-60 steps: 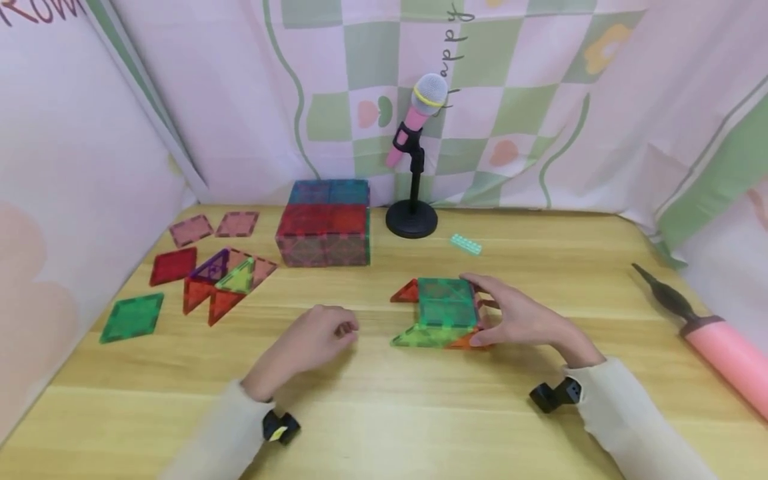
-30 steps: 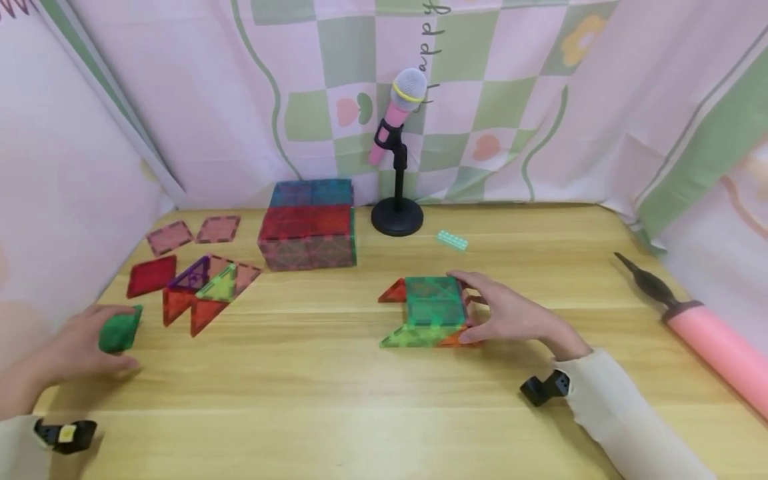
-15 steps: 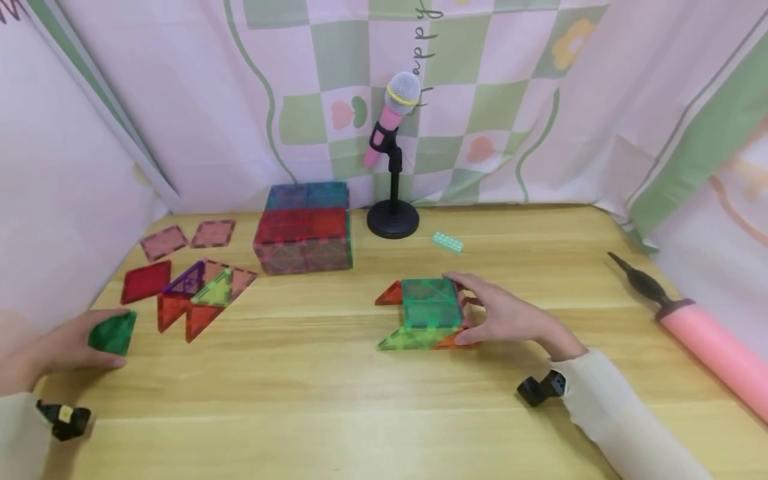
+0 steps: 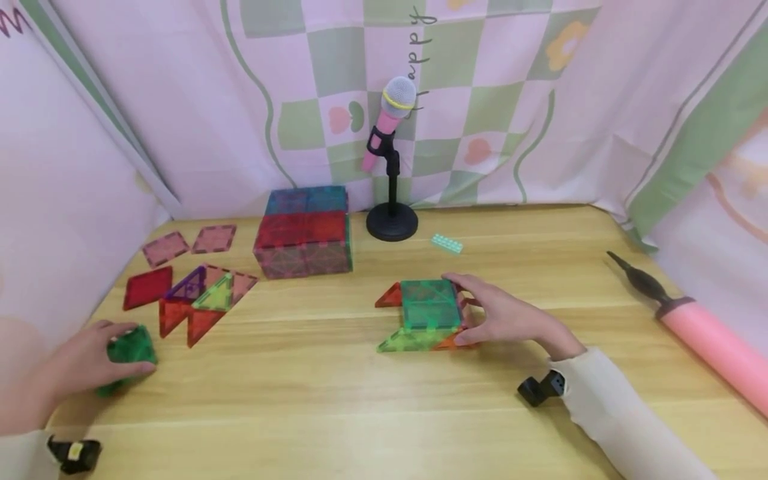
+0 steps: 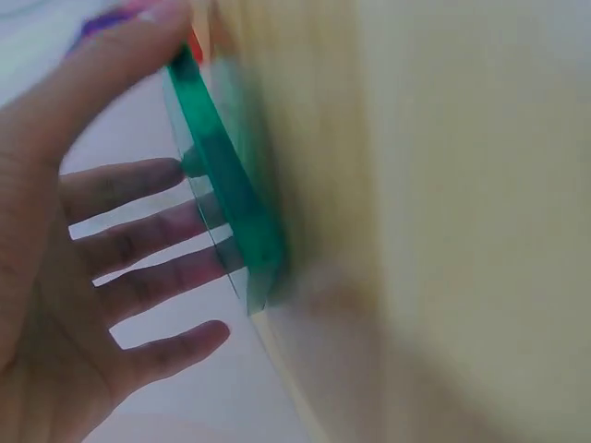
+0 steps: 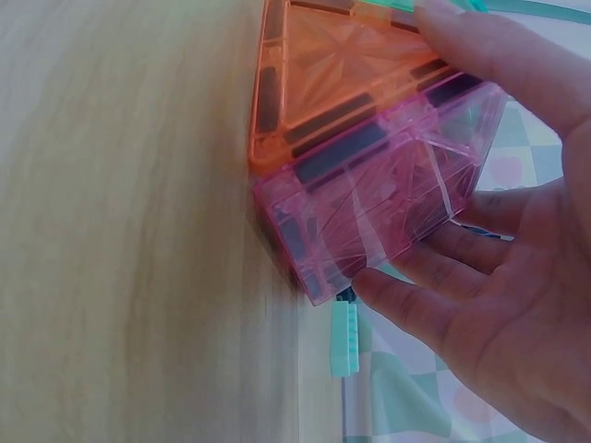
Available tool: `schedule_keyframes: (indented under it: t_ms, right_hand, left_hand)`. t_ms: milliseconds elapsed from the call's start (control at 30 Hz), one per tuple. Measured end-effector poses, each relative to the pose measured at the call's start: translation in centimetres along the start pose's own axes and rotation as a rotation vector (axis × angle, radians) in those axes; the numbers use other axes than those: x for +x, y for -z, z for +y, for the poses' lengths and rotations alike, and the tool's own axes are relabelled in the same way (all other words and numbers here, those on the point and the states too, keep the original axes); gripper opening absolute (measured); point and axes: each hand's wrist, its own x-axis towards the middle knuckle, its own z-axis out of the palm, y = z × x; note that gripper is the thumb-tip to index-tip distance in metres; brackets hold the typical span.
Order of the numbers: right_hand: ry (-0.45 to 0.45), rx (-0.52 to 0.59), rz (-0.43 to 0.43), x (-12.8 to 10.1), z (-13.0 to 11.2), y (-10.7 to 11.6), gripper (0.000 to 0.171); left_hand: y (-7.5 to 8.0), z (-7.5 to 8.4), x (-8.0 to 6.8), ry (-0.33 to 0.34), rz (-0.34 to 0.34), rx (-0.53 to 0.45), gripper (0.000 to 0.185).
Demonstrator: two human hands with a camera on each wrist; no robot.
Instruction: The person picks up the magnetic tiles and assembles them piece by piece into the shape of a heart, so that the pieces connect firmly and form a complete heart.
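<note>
— Left hand [image 4: 75, 363] is pinching the green tile [image 4: 133, 345] between thumb and fingers, near the left edge of the table [image 4: 300, 413]!
— And the right hand [image 4: 507, 315]?
— Fingers spanning wide, it's gripping the tile block [image 4: 431, 303] at its right side, thumb touching the orange triangle [image 6: 337, 65]. Broad wood is stretching between both hands.

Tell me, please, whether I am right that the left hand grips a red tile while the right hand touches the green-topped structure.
The tile the left hand grips is green, not red, as the left wrist view shows; the right hand touches the green-topped structure.
</note>
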Motion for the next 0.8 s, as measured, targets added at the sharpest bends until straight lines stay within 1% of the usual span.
schedule_keyframes:
  t_ms: [100,167,300,333,433,533,633,700,800]
  right_hand:
    - [0.0,0.002,0.001,0.1,-0.1,-0.1,0.091]
    - [-0.002,-0.002,0.002,0.1,-0.1,-0.1,0.091]
    - [-0.003,-0.009,0.0,0.1,-0.1,-0.2,0.091]
    - [-0.001,-0.013,0.001,0.1,-0.1,-0.1,0.091]
    - [0.008,-0.025,0.006,0.0,0.0,-0.1,0.09]
    - [0.015,-0.027,0.002,0.0,-0.1,0.0,0.09]
    - [0.016,-0.025,0.0,0.0,-0.1,0.0,0.091]
    - [0.007,-0.031,0.001,0.0,-0.1,-0.1,0.092]
    - [-0.007,-0.028,0.002,0.0,-0.1,-0.1,0.093]
  left_hand:
    - [-0.2,1.1,-1.0,-0.012,0.022,-0.02,0.088]
    - [-0.2,1.9,-1.6,-0.03,0.051,-0.023,0.086]
    - [0.0,4.1,-2.5,-0.071,0.072,-0.062,0.082]
    - [0.0,4.9,-2.5,-0.088,0.077,-0.074,0.081]
    - [0.3,7.1,-2.4,-0.128,0.063,-0.135,0.081]
    - [0.7,9.1,-2.3,-0.178,0.066,-0.172,0.08]
    - [1.0,11.2,-2.2,-0.211,0.053,-0.209,0.079]
    - [1.3,12.5,-2.0,-0.238,0.044,-0.238,0.079]
    - [1.6,14.3,-1.3,-0.286,0.048,-0.278,0.077]
